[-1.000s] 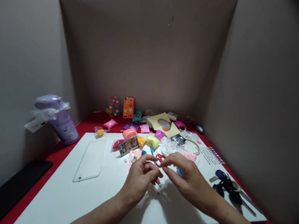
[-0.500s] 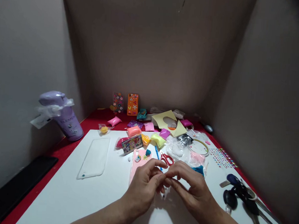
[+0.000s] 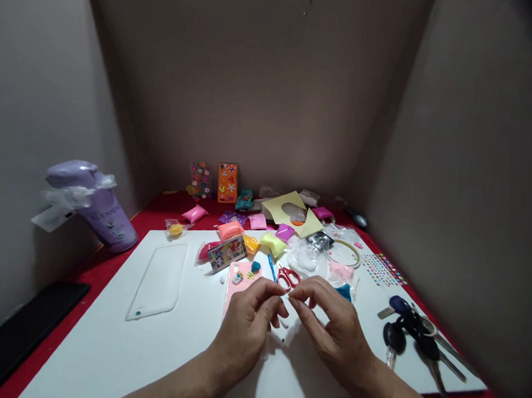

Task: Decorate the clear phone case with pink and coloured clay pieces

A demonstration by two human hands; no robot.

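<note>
My left hand (image 3: 250, 321) and my right hand (image 3: 333, 330) hover over the white board (image 3: 81, 344), fingertips curled towards each other with a narrow gap between them. Each hand is closed in a pinch; anything between the fingers is too small to make out. A small white piece (image 3: 284, 322) shows just below the left fingertips, and a tiny black dot (image 3: 283, 340) lies beneath. Partly hidden behind my left hand is a pink phone case (image 3: 233, 290) bearing small clay decorations (image 3: 238, 277). Red-handled scissors (image 3: 288, 278) and a blue tool (image 3: 271, 266) lie just beyond my fingers.
A clear phone case (image 3: 157, 282) lies on the left. Packets of coloured clay (image 3: 230, 229), a small picture box (image 3: 227, 254) and a yellow paper (image 3: 283, 207) fill the back. Keys (image 3: 413, 334) and gem stickers (image 3: 381, 269) are on the right; a purple tumbler (image 3: 111, 216) stands left.
My fingertips, together before, have come slightly apart. The view has shifted a little, so the things on the board appear further left.
</note>
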